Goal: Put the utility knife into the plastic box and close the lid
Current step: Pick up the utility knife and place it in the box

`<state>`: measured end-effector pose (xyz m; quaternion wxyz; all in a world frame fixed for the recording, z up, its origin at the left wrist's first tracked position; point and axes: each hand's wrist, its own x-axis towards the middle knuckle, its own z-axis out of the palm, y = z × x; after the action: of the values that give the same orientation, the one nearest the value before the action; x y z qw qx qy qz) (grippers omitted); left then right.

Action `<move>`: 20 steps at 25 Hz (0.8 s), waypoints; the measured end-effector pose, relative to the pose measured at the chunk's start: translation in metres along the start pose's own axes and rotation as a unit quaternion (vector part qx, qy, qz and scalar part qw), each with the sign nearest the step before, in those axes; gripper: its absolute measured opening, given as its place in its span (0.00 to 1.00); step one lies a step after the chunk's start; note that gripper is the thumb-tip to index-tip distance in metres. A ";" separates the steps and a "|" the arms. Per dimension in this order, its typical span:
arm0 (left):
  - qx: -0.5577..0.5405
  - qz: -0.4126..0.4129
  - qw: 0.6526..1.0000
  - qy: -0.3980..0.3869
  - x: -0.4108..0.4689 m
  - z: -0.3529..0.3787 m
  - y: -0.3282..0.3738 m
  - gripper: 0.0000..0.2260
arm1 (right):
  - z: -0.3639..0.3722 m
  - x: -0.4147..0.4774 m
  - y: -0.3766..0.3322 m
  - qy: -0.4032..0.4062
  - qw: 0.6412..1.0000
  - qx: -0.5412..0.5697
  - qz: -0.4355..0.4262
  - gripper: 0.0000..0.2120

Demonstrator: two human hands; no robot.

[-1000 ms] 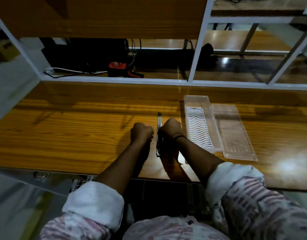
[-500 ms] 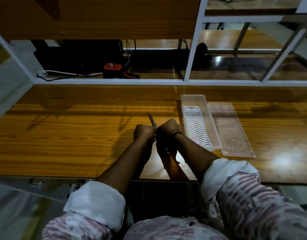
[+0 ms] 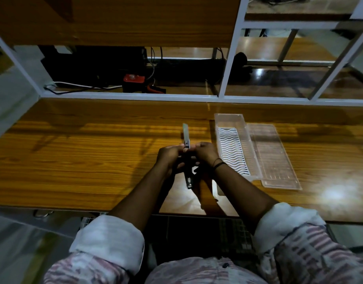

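A utility knife [image 3: 186, 138] with its blade extended is held above the wooden table, pointing away from me. My left hand [image 3: 170, 156] and my right hand [image 3: 205, 153] both grip its dark handle from either side. To the right of my hands lies the clear plastic box [image 3: 231, 117], open, with a white wavy insert inside. Its transparent lid [image 3: 273, 158] lies flat on the table at the box's right side.
The wooden table [image 3: 84, 160] has a white metal frame [image 3: 135, 97] along its far edge. Behind the frame sit dark equipment, cables and a red device [image 3: 134, 79]. A wooden panel hangs overhead.
The knife has been lifted off the table and now points straight ahead with the blade showing. My left hand has joined my right hand on the handle.
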<state>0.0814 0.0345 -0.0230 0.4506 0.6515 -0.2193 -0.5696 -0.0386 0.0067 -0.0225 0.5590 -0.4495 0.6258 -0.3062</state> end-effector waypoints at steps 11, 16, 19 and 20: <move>0.029 0.087 0.991 -0.094 -0.012 0.031 0.052 0.08 | -0.058 -0.032 -0.022 -0.070 0.980 0.180 -0.047 0.12; 0.022 0.113 0.985 -0.130 -0.014 0.046 0.055 0.10 | -0.079 -0.038 -0.025 -0.068 0.976 0.193 -0.072 0.17; 0.000 0.129 0.984 -0.125 -0.017 0.055 0.056 0.13 | -0.085 -0.036 -0.025 -0.069 0.974 0.200 -0.086 0.15; -0.010 0.132 0.984 -0.123 -0.017 0.057 0.056 0.12 | -0.086 -0.035 -0.024 -0.065 0.975 0.195 -0.089 0.15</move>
<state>0.0361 0.0012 0.0362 0.4982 0.5371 -0.3512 -0.5831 -0.1186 0.0182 0.0292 0.6461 -0.4049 0.4736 -0.4409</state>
